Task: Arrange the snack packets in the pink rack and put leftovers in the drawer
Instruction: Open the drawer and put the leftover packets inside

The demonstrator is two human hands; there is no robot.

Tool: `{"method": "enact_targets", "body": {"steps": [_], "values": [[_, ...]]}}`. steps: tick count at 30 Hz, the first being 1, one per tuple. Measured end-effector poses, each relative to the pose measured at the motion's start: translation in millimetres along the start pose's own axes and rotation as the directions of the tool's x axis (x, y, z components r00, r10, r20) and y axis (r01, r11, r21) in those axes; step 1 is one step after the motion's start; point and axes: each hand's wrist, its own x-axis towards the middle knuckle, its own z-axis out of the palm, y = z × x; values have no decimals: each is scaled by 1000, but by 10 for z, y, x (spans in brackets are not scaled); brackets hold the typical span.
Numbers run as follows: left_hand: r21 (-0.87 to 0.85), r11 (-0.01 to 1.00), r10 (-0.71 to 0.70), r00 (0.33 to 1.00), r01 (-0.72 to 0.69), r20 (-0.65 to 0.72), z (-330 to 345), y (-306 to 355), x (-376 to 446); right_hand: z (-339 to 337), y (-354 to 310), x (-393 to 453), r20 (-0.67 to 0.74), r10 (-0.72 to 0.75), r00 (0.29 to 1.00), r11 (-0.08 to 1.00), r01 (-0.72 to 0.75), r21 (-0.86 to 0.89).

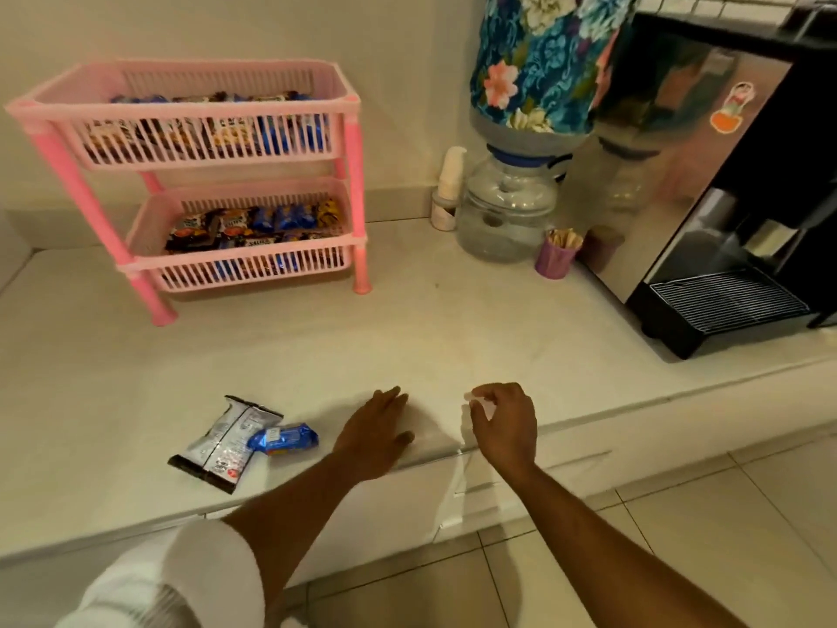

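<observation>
The pink two-tier rack [348, 183] stands at the back left of the counter, and both tiers hold several snack packets. Two packets lie loose near the front edge: a silver-and-black packet [226, 441] and, touching its right side, a small blue packet [284, 439]. My left hand [376, 435] rests flat on the counter just right of the blue packet, fingers spread, holding nothing. My right hand [502, 423] hovers over the counter edge with its fingers pinched on a small whitish piece [478, 401]; I cannot tell what it is. White drawer fronts [521, 475] sit below the edge.
A water dispenser jar [507, 210] topped by a bottle in a floral cover [539, 56] stands at the back. A purple cup of sticks [556, 258] and a black-and-steel coffee machine [724, 228] fill the right side. Tiled floor lies below.
</observation>
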Motion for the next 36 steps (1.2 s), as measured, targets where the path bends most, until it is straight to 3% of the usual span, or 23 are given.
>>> {"method": "enact_targets", "body": {"steps": [2, 5, 8, 11, 16, 20, 27, 32, 36], "values": [[86, 996, 0, 997, -7, 78, 136, -36, -16, -12, 153, -143, -54, 133, 990, 990, -131, 47], [118, 993, 14, 997, -23, 76, 192, -77, -19, 33, 324, -296, -73, 388, 919, 905, -365, 221], [116, 992, 38, 996, -47, 78, 237, -129, -30, 87, 476, -353, 1, 608, 794, 739, -567, 364], [151, 987, 50, 998, -56, 44, 299, -143, -64, 111, 574, -339, 144, 729, 669, 548, -696, 464], [170, 983, 65, 998, -68, 24, 336, -138, -86, 72, 595, -230, 290, 705, 647, 348, -671, 655], [177, 982, 62, 998, -65, 20, 360, -144, -89, 66, 524, -58, 366, 725, 583, 199, -687, 699], [177, 982, 60, 998, -62, 15, 348, -122, -102, 17, 533, -53, 413, 684, 601, 174, -685, 708], [197, 979, 44, 998, -51, 38, 347, -103, -93, -2, 672, -190, 423, 684, 595, 216, -718, 661], [200, 980, 7, 999, -17, 51, 339, -64, -81, -137, 784, -328, 492, 675, 550, 132, -745, 654]]}}
